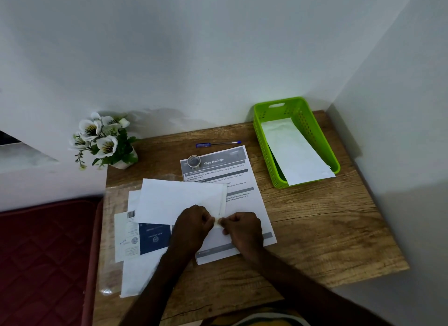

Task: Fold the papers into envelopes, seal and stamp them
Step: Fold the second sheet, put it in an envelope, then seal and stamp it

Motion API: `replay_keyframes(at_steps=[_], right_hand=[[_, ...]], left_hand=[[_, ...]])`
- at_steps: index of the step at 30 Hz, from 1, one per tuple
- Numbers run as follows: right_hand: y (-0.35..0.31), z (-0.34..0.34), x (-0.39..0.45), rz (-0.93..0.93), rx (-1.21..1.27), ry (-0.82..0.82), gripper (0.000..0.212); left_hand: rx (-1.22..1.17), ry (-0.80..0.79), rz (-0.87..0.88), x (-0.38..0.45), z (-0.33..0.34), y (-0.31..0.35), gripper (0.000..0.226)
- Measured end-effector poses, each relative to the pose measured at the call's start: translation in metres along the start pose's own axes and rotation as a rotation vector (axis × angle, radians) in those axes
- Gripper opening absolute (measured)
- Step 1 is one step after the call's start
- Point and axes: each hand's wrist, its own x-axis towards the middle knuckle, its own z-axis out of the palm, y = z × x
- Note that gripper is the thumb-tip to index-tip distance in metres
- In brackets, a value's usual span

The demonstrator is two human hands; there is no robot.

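Wooden desk, white corner walls. Left hand and right hand both curled, pinching tape strip at near corner of folded envelope, probably to seal its flap. Tape roll parked behind. Finished envelope in green basket.

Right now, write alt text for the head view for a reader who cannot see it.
Both hands, left hand and right hand, pinch a small strip of tape at the near edge of a folded white envelope lying on printed papers on a wooden desk. Behind sit a tape roll, a blue pen, a flower pot and a green basket holding another envelope.
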Motion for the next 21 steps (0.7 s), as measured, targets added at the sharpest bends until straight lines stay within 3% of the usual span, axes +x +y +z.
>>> replay_keyframes(at_steps=[21], right_hand=[[0.0022,0.0012,-0.0005,-0.038,-0.017,0.035,0.023]], left_hand=[[-0.033,0.036,-0.028,-0.0014,0.0006,0.0004,0.027]])
